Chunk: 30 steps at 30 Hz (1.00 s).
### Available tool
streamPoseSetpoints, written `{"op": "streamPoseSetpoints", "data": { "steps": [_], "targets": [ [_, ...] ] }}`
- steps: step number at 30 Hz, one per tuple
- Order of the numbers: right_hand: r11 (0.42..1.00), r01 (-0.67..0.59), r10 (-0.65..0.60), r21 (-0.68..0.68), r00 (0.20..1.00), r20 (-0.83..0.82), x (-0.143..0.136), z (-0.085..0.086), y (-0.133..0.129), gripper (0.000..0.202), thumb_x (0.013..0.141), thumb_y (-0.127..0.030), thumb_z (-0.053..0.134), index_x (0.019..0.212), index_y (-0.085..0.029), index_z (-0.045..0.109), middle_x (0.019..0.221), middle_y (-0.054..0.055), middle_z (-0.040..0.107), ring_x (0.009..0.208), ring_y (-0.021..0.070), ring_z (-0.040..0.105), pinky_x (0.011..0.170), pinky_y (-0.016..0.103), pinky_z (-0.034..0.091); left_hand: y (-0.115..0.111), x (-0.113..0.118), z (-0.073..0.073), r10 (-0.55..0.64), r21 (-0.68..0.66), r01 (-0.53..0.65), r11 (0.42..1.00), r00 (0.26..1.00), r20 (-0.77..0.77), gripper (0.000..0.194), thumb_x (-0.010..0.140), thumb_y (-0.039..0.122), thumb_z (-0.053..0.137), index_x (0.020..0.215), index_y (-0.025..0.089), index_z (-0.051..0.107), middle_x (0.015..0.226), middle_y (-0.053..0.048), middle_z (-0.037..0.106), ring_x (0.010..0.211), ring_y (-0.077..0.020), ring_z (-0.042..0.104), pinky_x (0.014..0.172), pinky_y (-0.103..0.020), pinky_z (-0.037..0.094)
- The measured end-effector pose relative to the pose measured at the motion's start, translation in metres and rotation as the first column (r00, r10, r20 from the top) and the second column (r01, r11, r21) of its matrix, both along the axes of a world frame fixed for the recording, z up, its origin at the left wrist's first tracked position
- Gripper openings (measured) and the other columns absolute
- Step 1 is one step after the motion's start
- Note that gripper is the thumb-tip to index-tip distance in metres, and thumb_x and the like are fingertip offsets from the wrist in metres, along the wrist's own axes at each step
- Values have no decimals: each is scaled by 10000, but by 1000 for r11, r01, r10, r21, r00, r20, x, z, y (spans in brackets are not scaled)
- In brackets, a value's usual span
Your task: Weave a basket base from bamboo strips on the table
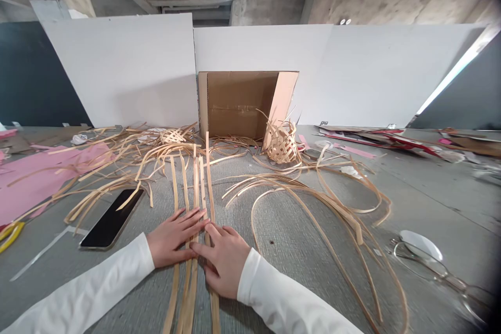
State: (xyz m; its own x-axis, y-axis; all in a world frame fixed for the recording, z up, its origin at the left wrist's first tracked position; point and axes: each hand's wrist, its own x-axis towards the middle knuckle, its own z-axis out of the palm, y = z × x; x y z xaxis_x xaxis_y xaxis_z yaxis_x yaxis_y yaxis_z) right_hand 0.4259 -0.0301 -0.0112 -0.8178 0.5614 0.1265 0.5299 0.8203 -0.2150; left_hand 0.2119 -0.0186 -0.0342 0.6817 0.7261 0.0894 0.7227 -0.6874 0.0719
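Observation:
Several flat, pale weaving strips (191,292) lie lengthwise side by side on the grey surface in front of me. My left hand (174,236) rests flat across them, its fingers stretched out to the right. My right hand (225,258) touches the strips from the other side, with its index finger and thumb extended over them and the other fingers partly bent. The fingertips of both hands meet near the middle strips. Neither hand is wrapped round a strip.
A phone (112,219) lies left of my hands, with yellow-handled scissors (11,236) farther left. Loose strips (336,203) curve across the right side. Beyond are a woven basket piece (282,145) and an open cardboard box (287,99). Glasses (442,274) and a white mouse (420,245) sit at right.

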Motion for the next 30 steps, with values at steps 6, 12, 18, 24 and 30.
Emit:
{"op": "streamPoseSetpoints", "data": {
  "steps": [6, 12, 18, 24, 30],
  "targets": [
    [1000, 5, -5, 1, 1000, -1, 3, -2, 0, 486, 778, -333, 445, 1260, -270, 427, 1217, 138, 425, 1147, 300, 404, 918, 503, 327, 0, -1, 2, -4, -16, 4, 1000, 1000, 3, 782, 802, 638, 406, 1414, 300, 57, 1469, -47, 137, 1330, -277, 168, 1066, -467, 136],
    [1000, 17, -17, 10, 1000, -1, 2, -3, 0, 484, 789, -332, 430, 1268, -266, 421, 1226, 140, 424, 1153, 294, 399, 906, 496, 341, 1, -2, 2, -10, -39, 9, 999, 1000, -14, 854, 783, 646, 434, 1418, 269, 5, 1472, -69, 115, 1337, -277, 133, 1069, -469, 130],
    [999, 32, -32, 10, 999, 6, 1, -1, 2, 489, 799, -355, 420, 1269, -221, 416, 1222, 147, 437, 1131, 282, 418, 890, 481, 362, 3, -3, 2, -26, -53, 25, 998, 1000, -15, 850, 783, 646, 432, 1416, 280, 0, 1472, -63, 111, 1337, -282, 127, 1069, -476, 122],
    [1000, 24, -24, -5, 1000, 15, 4, -1, 1, 477, 831, -363, 396, 1291, -240, 390, 1277, 142, 405, 1191, 287, 372, 925, 498, 326, 2, -1, 2, 3, -46, -3, 999, 1000, -17, 845, 792, 648, 411, 1409, 292, -45, 1466, -46, 143, 1334, -254, 160, 1076, -458, 112],
    [994, 19, -24, -110, 999, -48, 8, 2, 7, 510, 813, -405, 469, 1269, -184, 409, 1236, 98, 483, 1175, 241, 405, 979, 408, 308, 1, 0, 7, -2, -95, -1, 996, 999, -37, 805, 812, 627, 400, 1410, 298, -27, 1468, -45, 121, 1333, -262, 162, 1071, -476, 122]
  ]
}}
